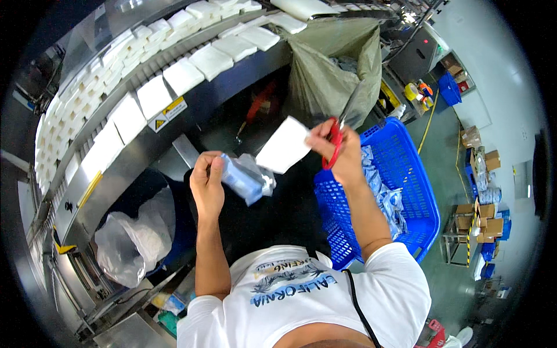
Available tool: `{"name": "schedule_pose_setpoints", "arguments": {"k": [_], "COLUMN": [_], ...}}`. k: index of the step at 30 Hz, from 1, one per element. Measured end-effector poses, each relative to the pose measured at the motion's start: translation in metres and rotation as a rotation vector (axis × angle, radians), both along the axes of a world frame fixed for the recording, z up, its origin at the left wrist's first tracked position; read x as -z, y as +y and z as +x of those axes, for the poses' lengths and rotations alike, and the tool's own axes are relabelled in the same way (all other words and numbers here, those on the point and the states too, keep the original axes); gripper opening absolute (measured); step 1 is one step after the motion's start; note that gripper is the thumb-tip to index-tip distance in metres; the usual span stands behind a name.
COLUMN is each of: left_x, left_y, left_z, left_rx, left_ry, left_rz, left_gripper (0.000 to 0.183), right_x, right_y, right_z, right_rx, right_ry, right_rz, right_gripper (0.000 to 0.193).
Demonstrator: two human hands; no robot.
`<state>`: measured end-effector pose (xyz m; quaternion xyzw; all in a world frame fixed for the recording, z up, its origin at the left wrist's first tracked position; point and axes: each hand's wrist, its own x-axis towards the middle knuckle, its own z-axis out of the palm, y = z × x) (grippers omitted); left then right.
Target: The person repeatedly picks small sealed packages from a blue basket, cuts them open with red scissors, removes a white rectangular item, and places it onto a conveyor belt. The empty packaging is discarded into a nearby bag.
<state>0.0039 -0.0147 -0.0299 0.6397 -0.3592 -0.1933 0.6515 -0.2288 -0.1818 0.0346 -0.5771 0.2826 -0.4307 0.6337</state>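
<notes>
My left hand (pixel 207 187) pinches a crumpled blue and clear plastic wrapper (pixel 241 180) by its near-left end. Between the fingers of my right hand (pixel 343 153) is a corner of a flat white folded pad (pixel 284 145). The same hand carries scissors (pixel 333 152), their red handle loops around the fingers and the blades pointing up and away. Pad and wrapper come close together in front of me; I cannot tell if they touch. Under my right forearm stands a blue plastic basket (pixel 419 180) holding several blue and clear packets (pixel 383 197).
A curved conveyor (pixel 156 124) with rows of white folded pads (pixel 212 61) runs along the left and far side. Beyond my right hand stands a large olive-grey bag (pixel 313 64). At lower left, a clear plastic liner (pixel 136 238) sits in a dark bin. Cardboard boxes (pixel 493 226) stand far right.
</notes>
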Motion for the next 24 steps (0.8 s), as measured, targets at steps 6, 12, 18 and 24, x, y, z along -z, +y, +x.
{"name": "schedule_pose_setpoints", "arguments": {"k": [6, 12, 18, 24], "left_x": [-0.009, -0.045, -0.047, -0.055], "left_y": [-0.009, -0.038, -0.035, -0.028], "left_z": [-0.014, -0.007, -0.003, -0.004], "left_rx": [0.39, 0.395, 0.466, 0.539], "left_ry": [-0.067, -0.62, -0.356, -0.147], "left_rz": [0.009, -0.262, -0.089, 0.144], "left_gripper": [0.069, 0.063, 0.036, 0.028], "right_x": [-0.012, -0.01, -0.014, -0.052], "right_y": [-0.008, 0.004, -0.005, -0.004], "right_z": [0.005, 0.02, 0.013, 0.026], "right_rx": [-0.152, -0.257, -0.175, -0.44], "right_ry": [-0.071, 0.067, 0.318, 0.322], "right_rz": [0.33, 0.523, -0.037, -0.187], "right_gripper": [0.024, 0.022, 0.029, 0.032]}}
